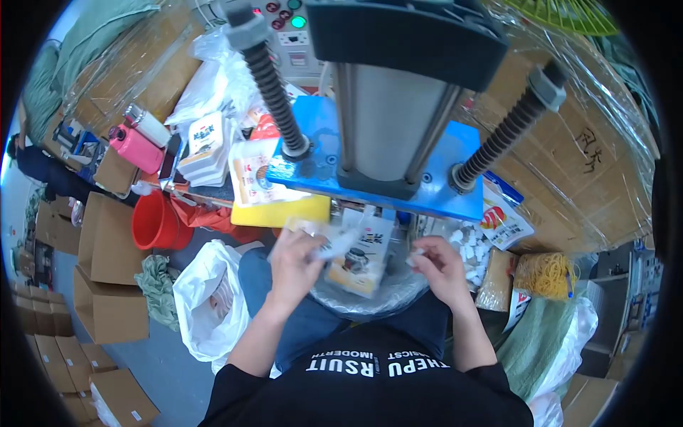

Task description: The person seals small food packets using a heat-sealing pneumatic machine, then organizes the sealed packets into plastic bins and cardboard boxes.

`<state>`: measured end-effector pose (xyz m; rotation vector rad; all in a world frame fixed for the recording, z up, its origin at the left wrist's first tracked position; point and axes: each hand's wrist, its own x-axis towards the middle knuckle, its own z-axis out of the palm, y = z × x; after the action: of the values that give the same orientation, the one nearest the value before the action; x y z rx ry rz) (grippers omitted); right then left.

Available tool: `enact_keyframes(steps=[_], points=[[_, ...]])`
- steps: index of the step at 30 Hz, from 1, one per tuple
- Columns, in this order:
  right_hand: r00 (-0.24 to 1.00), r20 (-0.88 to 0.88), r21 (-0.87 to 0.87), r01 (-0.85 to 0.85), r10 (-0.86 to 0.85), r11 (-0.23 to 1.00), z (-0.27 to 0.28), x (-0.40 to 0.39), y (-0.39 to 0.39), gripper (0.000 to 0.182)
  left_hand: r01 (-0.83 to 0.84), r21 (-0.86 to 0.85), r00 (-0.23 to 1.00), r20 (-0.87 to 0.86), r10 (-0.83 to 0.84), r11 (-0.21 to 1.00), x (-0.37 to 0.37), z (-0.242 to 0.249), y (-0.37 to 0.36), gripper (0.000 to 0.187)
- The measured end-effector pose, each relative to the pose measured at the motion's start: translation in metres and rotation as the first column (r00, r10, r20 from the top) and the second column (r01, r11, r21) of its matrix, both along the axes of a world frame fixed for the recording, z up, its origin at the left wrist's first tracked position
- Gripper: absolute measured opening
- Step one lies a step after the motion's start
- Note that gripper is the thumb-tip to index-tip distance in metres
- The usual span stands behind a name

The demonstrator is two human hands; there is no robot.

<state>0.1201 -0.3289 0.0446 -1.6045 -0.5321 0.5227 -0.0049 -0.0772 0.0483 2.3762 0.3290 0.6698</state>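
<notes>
Apparently the work is partway through: a printed packet (361, 257) lies in a film-lined tub (395, 295) between the knees, just below the middle of the frame, while loose white pieces (472, 250) sit right of centre. A stack of printed packs (204, 151) stands at upper left. Which of these are finished and which are not, I cannot tell.

The left hand (293, 262), near the centre, grips a thin, translucent wrapper (340, 244) between curled fingers and thumb; the wrapper is blurred and reaches over the printed packet, and whether the two touch is unclear. The right hand (440, 272) is partly closed, its thumb and forefinger pinching a small white bit (415, 257) at the tub's right side. Wrapper and bit are apart.

Both forearms rise from the bottom of the frame, elbows out and hands angled inward, the back of the left hand largely facing up. The right hand's other fingers bend loosely beside the forefinger.

Above the hands is a press with a blue plate (313, 121), with a yellow block (281, 212) under its left edge. A red bucket (151, 222) and a white bag (208, 302) are at left; yellow bands (545, 275) are bundled at right.
</notes>
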Motion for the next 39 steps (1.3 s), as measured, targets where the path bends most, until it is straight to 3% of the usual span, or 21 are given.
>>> enact_keyframes(steps=[1,3,5,6,7,9,13,16,19,22,25,26,28,30,31,32,34,35,37,38,39], points=[[0.980,0.182,-0.091,-0.059,0.075,0.994,0.015,0.002,0.007,0.028,0.058,-0.057,0.997,-0.053,-0.061,0.997,-0.001,0.003,-0.011,0.025],[0.963,0.233,-0.139,-0.102,0.132,0.985,0.041,0.007,0.020,0.028,0.099,-0.149,0.992,-0.062,-0.109,0.984,-0.003,0.008,-0.027,0.019],[0.773,0.541,-0.185,-0.275,0.332,0.943,0.047,0.011,0.029,0.025,0.218,-0.388,0.939,-0.167,-0.301,0.896,-0.006,0.011,-0.032,0.013],[0.810,0.507,-0.124,-0.271,0.296,0.955,0.042,0.006,0.031,0.022,0.248,-0.469,0.928,-0.136,-0.347,0.848,-0.009,0.009,-0.034,0.013],[0.805,0.513,-0.121,-0.278,0.300,0.953,0.036,-0.002,0.031,0.022,0.185,-0.697,0.917,-0.131,-0.377,0.692,-0.013,0.001,-0.039,0.015],[0.974,0.179,-0.025,-0.139,0.142,0.990,0.020,-0.017,0.030,0.026,0.056,-0.931,0.893,-0.115,-0.436,0.360,-0.019,-0.003,-0.047,0.021],[1.000,-0.019,-0.058,0.019,-0.020,0.998,0.009,-0.012,0.020,0.034,0.021,-0.974,0.942,-0.056,-0.330,0.224,-0.002,-0.029,-0.045,0.022],[0.981,0.188,-0.223,0.079,-0.037,0.972,0.013,0.016,-0.015,0.033,-0.045,-0.992,0.981,-0.067,-0.184,0.118,0.032,-0.038,-0.031,0.019],[0.786,0.613,-0.341,0.361,-0.086,0.868,0.017,0.028,-0.030,0.034,-0.110,-0.990,0.985,-0.120,-0.127,0.085,0.052,-0.061,-0.025,0.025],[0.708,0.703,-0.498,0.420,0.069,0.759,-0.019,0.028,-0.046,0.027,-0.087,-0.987,0.989,-0.102,-0.109,0.132,0.054,-0.059,-0.031,0.023],[0.740,0.670,-0.488,0.374,0.064,0.789,-0.033,0.036,-0.046,0.024,-0.066,-0.968,0.985,-0.101,-0.139,0.242,0.050,-0.043,-0.027,0.020],[0.738,0.672,-0.476,0.376,0.053,0.795,-0.039,0.044,-0.046,0.022,-0.105,-0.865,0.944,-0.243,-0.226,0.491,0.048,-0.039,-0.016,0.025],[0.783,0.620,-0.362,0.354,-0.061,0.862,-0.044,0.058,-0.047,0.025,0.008,-0.507,0.954,-0.255,-0.158,0.862,0.044,-0.023,0.010,0.029],[0.757,0.641,-0.242,0.362,-0.132,0.900,-0.047,0.064,-0.045,0.030,-0.195,-0.098,0.980,-0.053,0.191,0.976,0.035,-0.006,0.038,0.038],[0.752,0.648,-0.247,0.358,-0.121,0.900,-0.050,0.065,-0.048,0.030,-0.297,0.155,0.951,0.136,0.278,0.942,0.027,-0.004,0.055,0.047],[0.745,0.658,-0.251,0.353,-0.109,0.901,-0.056,0.069,-0.052,0.029,-0.257,0.305,0.965,0.023,0.263,0.917,0.016,-0.016,0.065,0.062],[0.725,0.685,-0.255,0.329,-0.071,0.909,-0.064,0.075,-0.056,0.028,-0.041,0.499,0.981,-0.143,0.129,0.866,-0.010,-0.057,0.070,0.064],[0.744,0.657,-0.224,0.343,-0.118,0.912,-0.071,0.076,-0.058,0.027,-0.078,0.560,0.995,-0.003,0.096,0.825,-0.020,-0.068,0.072,0.051],[0.801,0.573,-0.162,0.317,-0.173,0.934,-0.079,0.085,-0.056,0.029,-0.106,0.430,0.993,0.086,0.076,0.897,-0.016,-0.081,0.078,0.046],[0.871,0.441,-0.174,0.319,-0.216,0.932,-0.070,0.080,-0.055,0.031,-0.089,0.290,0.986,0.161,0.043,0.953,-0.014,-0.088,0.077,0.041],[0.919,0.299,-0.188,0.322,-0.258,0.928,-0.062,0.076,-0.053,0.032,-0.146,0.303,0.975,0.207,0.085,0.942,-0.012,-0.076,0.076,0.030]])
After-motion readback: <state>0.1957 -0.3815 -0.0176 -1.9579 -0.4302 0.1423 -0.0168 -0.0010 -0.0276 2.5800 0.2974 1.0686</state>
